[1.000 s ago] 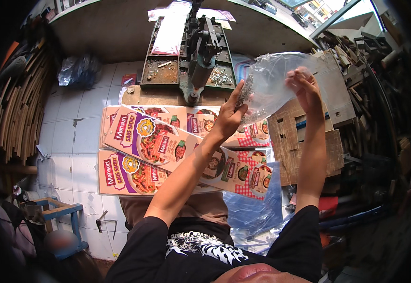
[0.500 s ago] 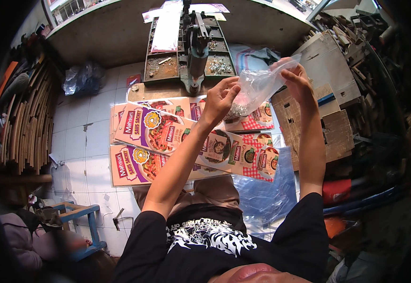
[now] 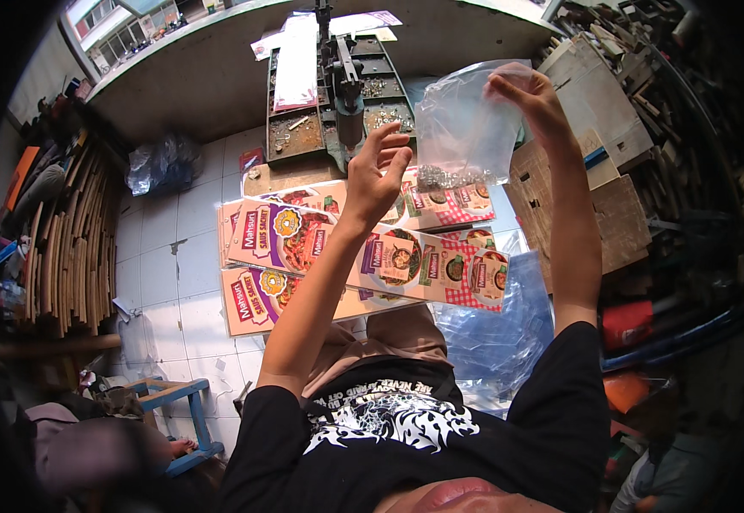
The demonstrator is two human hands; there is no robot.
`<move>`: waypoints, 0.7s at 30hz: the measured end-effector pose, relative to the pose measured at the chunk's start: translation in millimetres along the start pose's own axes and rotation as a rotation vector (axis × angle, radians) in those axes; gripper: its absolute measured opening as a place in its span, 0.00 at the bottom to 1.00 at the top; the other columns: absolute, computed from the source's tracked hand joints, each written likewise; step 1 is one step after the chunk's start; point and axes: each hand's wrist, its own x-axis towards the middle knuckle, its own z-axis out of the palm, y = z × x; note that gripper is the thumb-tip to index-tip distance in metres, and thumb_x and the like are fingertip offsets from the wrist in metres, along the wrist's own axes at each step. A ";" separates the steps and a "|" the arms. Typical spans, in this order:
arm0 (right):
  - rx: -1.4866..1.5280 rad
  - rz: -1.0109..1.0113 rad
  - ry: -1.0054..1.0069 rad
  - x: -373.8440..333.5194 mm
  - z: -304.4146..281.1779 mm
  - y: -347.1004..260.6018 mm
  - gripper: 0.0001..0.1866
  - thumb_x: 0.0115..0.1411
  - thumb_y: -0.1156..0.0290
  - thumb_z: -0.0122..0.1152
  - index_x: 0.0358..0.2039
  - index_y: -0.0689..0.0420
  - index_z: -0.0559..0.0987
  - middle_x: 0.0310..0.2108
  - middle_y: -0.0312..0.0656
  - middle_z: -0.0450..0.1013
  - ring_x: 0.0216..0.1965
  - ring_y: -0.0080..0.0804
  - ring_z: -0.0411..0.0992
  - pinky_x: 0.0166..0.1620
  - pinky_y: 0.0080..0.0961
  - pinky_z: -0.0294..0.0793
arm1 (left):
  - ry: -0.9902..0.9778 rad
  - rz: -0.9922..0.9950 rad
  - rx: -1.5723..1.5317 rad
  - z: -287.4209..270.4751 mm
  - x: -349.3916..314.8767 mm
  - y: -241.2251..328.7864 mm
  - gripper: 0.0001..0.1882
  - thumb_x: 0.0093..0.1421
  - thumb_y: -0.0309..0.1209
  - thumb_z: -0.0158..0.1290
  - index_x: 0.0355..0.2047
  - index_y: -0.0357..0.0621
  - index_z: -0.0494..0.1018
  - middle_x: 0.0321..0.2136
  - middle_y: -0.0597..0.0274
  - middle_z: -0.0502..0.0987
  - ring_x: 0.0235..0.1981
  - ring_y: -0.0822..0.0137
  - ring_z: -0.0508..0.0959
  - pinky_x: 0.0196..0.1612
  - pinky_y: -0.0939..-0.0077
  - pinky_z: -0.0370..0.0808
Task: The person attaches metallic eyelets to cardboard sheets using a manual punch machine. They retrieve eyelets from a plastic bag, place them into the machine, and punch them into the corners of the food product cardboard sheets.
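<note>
A clear plastic bag [image 3: 467,115] hangs upright from my right hand [image 3: 536,101], whose fingers are closed on its top corner. Small shiny metal pieces [image 3: 453,177] lie gathered in the bottom of the bag; their exact kind is too small to tell. To the left of the bag, my left hand [image 3: 378,175] is raised with its fingers loosely bent and apart, holding nothing. Under both arms lie overlapping printed food-picture sheets [image 3: 261,235], some with a red checked pattern. Behind my left hand stands a dark metal hand press [image 3: 348,107].
A dark compartment tray [image 3: 293,156] with small metal parts surrounds the press. White printed strips [image 3: 297,64] lie across it. Clear plastic sleeves [image 3: 500,342] lie at right near my lap. Worn wooden boards [image 3: 573,218] stand at right, stacked boards [image 3: 73,248] at left, beside a blue stool frame [image 3: 192,419].
My left hand has let go of the bag and moved left of it. The bag now hangs from my right hand, which has risen slightly, with the metal pieces settled at its bottom.
</note>
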 end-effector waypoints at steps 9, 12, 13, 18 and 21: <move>-0.083 0.058 0.261 107.1 -10.6 -7.5 0.12 0.59 0.62 0.69 0.37 0.56 0.82 0.30 0.34 0.79 0.31 0.17 0.75 0.35 0.19 0.75 | -0.241 -0.110 0.709 -99.4 -102.7 10.6 0.24 0.57 0.29 0.59 0.54 0.38 0.70 0.47 0.47 0.76 0.50 0.50 0.76 0.54 0.62 0.71; -0.120 0.012 0.327 155.7 -9.4 1.3 0.11 0.60 0.63 0.67 0.36 0.57 0.82 0.28 0.33 0.78 0.29 0.17 0.74 0.33 0.20 0.75 | -0.257 -0.145 0.907 -108.6 -115.6 5.6 0.25 0.56 0.33 0.59 0.54 0.42 0.70 0.53 0.47 0.71 0.55 0.46 0.70 0.58 0.57 0.67; -0.305 0.055 0.374 172.5 3.7 2.3 0.12 0.58 0.61 0.68 0.36 0.56 0.83 0.28 0.34 0.79 0.30 0.20 0.76 0.35 0.22 0.76 | -0.276 -0.134 0.935 -111.8 -119.6 4.1 0.26 0.56 0.33 0.59 0.55 0.42 0.70 0.53 0.47 0.70 0.55 0.46 0.69 0.59 0.56 0.67; -0.712 0.268 0.477 243.7 51.5 22.4 0.17 0.51 0.48 0.66 0.37 0.43 0.85 0.40 0.41 0.81 0.45 0.42 0.79 0.50 0.39 0.76 | -0.331 -0.144 1.035 -110.6 -121.6 5.0 0.27 0.56 0.35 0.60 0.55 0.43 0.70 0.55 0.47 0.67 0.57 0.45 0.67 0.61 0.51 0.63; -0.657 0.290 0.590 272.3 74.9 35.4 0.15 0.51 0.50 0.67 0.34 0.43 0.85 0.39 0.43 0.81 0.44 0.44 0.79 0.49 0.40 0.77 | -0.349 -0.174 1.012 -110.5 -117.9 4.8 0.27 0.56 0.36 0.60 0.55 0.45 0.70 0.55 0.46 0.67 0.56 0.44 0.68 0.62 0.45 0.61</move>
